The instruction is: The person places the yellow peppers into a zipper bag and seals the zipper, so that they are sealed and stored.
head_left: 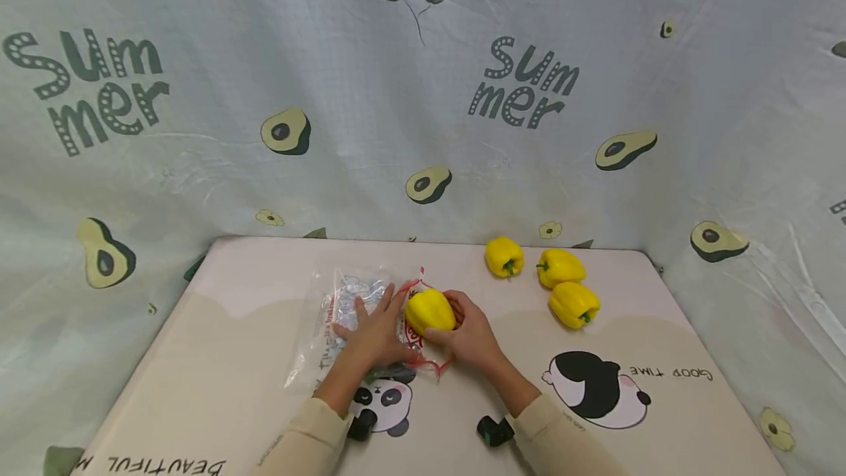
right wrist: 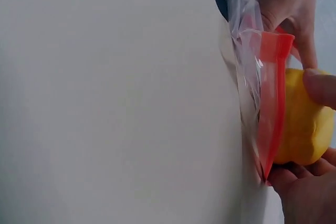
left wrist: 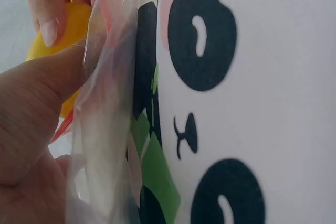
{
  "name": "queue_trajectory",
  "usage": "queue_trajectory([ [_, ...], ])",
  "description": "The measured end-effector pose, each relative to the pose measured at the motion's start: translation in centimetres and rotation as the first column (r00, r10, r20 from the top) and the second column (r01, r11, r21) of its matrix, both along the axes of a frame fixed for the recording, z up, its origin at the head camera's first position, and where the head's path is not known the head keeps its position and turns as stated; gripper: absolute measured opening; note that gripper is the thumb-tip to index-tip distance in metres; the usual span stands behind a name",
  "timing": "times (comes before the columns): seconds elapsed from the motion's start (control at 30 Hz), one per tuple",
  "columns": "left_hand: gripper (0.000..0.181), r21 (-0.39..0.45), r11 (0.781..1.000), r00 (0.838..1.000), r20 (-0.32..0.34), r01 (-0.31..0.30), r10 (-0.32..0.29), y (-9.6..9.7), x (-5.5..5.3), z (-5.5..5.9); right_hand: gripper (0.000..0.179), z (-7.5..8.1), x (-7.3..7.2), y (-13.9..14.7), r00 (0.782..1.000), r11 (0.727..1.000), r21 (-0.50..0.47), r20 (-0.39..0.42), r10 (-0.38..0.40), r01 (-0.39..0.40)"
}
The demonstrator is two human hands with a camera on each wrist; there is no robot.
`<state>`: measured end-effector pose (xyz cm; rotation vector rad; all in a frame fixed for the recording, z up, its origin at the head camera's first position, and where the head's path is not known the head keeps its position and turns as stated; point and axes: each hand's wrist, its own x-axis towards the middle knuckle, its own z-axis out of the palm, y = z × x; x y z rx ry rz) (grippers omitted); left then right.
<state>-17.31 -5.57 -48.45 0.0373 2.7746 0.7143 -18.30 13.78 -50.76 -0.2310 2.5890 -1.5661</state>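
A yellow bell pepper (head_left: 429, 312) is gripped in my right hand (head_left: 472, 336), thumb on the near side and fingers round the far side. It sits at the mouth of a clear plastic bag (head_left: 305, 344) with a red edge and printing. My left hand (head_left: 375, 336) lies on the bag with its fingers spread. In the left wrist view, the left thumb (left wrist: 50, 74) is beside the pepper (left wrist: 76, 19) at the bag's mouth. The right wrist view shows the red bag edge (right wrist: 275, 98) standing up against the pepper (right wrist: 302, 124).
Three more yellow bell peppers lie at the back right: one apart (head_left: 504, 256), one (head_left: 562, 268) next to another (head_left: 573, 305). The table cover (head_left: 218, 329) has panda drawings and lettering. A printed curtain (head_left: 357, 94) hangs behind the table.
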Motion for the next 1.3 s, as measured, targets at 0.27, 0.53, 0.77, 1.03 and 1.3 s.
queue_trajectory([
  [0.27,0.117,0.005,1.0,0.999,-0.048,0.014,-0.013,-0.1,-0.2,0.6,0.074,0.5,-0.1,-1.2,0.999,0.993,0.119,-0.046,-0.002,0.007],
  [0.53,0.117,-0.054,0.999,0.996,-0.085,0.01,-0.015,0.2,-0.2,0.8,0.064,0.9,-0.1,-0.9,1.0,0.991,0.132,-0.004,0.001,-0.001],
  [0.77,0.119,-0.042,0.999,0.995,-0.097,0.01,-0.014,0.7,0.0,0.9,0.066,0.6,-0.4,-1.1,0.999,0.986,0.163,-0.045,-0.015,0.022],
  [1.03,0.117,-0.045,0.999,0.994,-0.108,-0.014,0.009,0.9,0.1,1.0,0.065,0.5,-0.2,-1.6,0.997,0.981,0.191,-0.065,-0.033,0.045],
  [1.3,0.119,-0.095,0.995,0.988,-0.156,-0.014,-0.001,1.1,0.6,1.1,0.055,0.5,-0.1,-1.7,0.993,0.984,0.169,-0.11,-0.042,0.061],
])
